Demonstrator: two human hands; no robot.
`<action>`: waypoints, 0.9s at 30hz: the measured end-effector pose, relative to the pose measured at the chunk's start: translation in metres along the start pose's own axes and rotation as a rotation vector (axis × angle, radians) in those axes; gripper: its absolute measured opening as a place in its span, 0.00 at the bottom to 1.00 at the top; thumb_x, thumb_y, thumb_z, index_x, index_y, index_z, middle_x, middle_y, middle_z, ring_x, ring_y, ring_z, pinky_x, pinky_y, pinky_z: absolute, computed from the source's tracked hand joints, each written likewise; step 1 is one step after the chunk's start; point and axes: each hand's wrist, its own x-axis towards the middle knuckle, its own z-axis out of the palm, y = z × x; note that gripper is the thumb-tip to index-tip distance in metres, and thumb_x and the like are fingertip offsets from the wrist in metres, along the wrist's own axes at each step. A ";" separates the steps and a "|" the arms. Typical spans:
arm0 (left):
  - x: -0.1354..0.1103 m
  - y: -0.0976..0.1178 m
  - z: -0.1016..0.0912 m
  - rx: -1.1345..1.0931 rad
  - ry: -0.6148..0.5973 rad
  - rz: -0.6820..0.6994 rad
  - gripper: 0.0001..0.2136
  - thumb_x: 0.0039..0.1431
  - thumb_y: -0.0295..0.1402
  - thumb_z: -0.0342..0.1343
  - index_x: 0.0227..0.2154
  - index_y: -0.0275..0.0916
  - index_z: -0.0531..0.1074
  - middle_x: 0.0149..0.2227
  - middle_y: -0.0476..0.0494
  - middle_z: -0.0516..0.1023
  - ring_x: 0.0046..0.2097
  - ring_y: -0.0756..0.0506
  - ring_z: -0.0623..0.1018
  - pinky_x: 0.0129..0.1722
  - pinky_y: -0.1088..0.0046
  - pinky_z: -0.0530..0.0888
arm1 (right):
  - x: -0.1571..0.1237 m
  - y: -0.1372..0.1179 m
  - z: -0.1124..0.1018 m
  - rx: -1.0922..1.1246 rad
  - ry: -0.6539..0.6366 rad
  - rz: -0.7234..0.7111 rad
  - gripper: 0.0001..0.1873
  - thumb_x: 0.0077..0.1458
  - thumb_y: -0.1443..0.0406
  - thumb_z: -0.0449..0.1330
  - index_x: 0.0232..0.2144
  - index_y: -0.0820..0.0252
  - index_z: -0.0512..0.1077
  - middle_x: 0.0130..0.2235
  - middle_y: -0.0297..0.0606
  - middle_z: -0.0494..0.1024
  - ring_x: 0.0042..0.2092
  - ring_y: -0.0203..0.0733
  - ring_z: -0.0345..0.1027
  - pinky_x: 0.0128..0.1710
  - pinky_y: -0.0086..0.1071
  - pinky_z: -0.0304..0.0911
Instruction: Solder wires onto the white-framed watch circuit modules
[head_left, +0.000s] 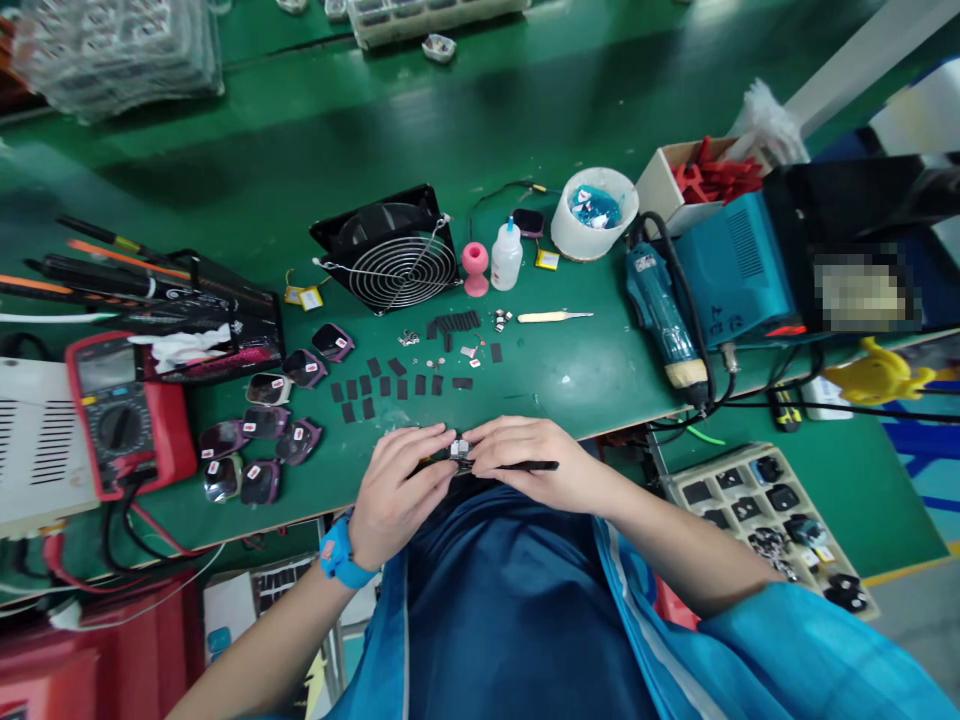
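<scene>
Close to my body at the table's front edge, both hands meet around a small electronic part [459,450] with a silvery top. My left hand [397,485] is closed on its left side, a blue band round the wrist. From the right, the fingers of my right hand [529,455] are pressed together at the part. A slim black tool [541,465] sticks out from under that hand; its tip is hidden. Just beyond lie several small black rectangular pads [402,388], some tiny metal pieces [437,362] and a pale-handled pointed tool [555,316].
Several watch-like units [264,420] lie at left near a red multimeter [127,415]. Behind the pads stand a fan [390,255], a pink holder [475,270], a white bottle [506,258] and a white tub [592,235]. A teal electric screwdriver [664,315] and parts tray [772,530] are at right.
</scene>
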 end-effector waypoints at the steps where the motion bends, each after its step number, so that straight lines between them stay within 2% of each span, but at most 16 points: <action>1: 0.000 0.000 0.000 0.000 0.000 0.001 0.06 0.64 0.23 0.62 0.40 0.41 0.78 0.51 0.38 0.84 0.58 0.40 0.80 0.57 0.57 0.76 | 0.000 0.000 0.001 -0.004 0.007 -0.001 0.07 0.67 0.69 0.62 0.39 0.62 0.80 0.41 0.43 0.87 0.52 0.45 0.81 0.54 0.39 0.78; 14: 0.001 -0.001 -0.002 0.012 -0.022 0.044 0.08 0.64 0.23 0.61 0.42 0.40 0.78 0.52 0.36 0.83 0.58 0.40 0.81 0.57 0.56 0.76 | -0.011 0.006 0.010 0.048 0.097 0.055 0.08 0.67 0.69 0.62 0.40 0.61 0.82 0.41 0.41 0.88 0.52 0.42 0.81 0.54 0.37 0.79; 23: 0.005 0.001 -0.003 0.034 -0.033 0.045 0.06 0.65 0.23 0.61 0.41 0.39 0.76 0.50 0.35 0.84 0.57 0.39 0.81 0.57 0.55 0.76 | -0.010 0.003 0.010 -0.098 0.072 -0.023 0.08 0.68 0.69 0.61 0.38 0.62 0.81 0.42 0.41 0.87 0.53 0.44 0.81 0.54 0.37 0.78; 27: 0.005 0.001 -0.003 0.022 -0.029 0.028 0.06 0.65 0.23 0.61 0.41 0.41 0.77 0.51 0.38 0.84 0.57 0.40 0.81 0.57 0.55 0.76 | -0.009 0.001 0.010 -0.006 0.116 0.021 0.06 0.67 0.68 0.62 0.39 0.62 0.80 0.40 0.44 0.87 0.51 0.44 0.82 0.53 0.38 0.78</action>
